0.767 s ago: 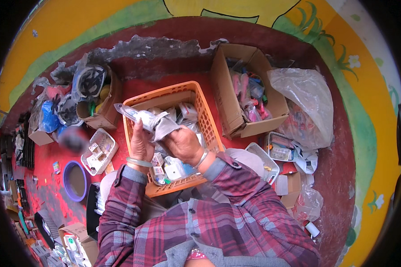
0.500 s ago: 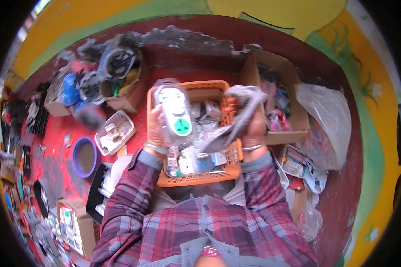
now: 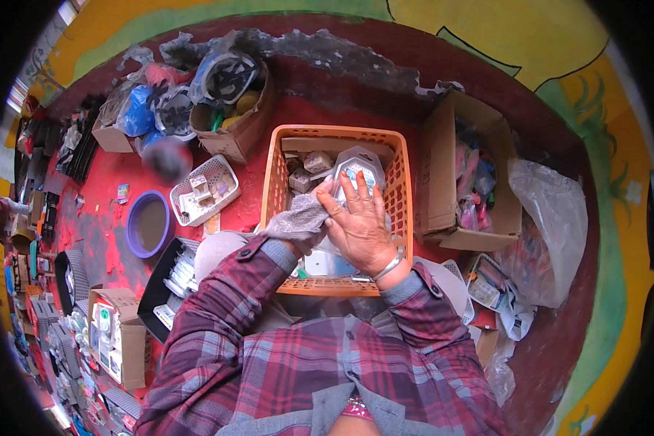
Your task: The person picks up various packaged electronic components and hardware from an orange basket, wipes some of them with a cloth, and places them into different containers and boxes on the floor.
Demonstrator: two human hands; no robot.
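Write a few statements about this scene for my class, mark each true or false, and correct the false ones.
1. The purple basin is left of the orange basket. True.
2. The right grip is clenched into a fist. False: the right grip has its fingers stretched out.
3. A grey cloth hides much of the left grip. True.
4. The large clear bag is left of the basket. False: the bag is right of it.

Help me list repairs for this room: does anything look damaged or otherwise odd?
Yes. Beyond the orange basket, the maroon wall has lost paint, leaving a ragged grey patch. Left of the purple basin, the red floor is blotched grey, apparently worn.
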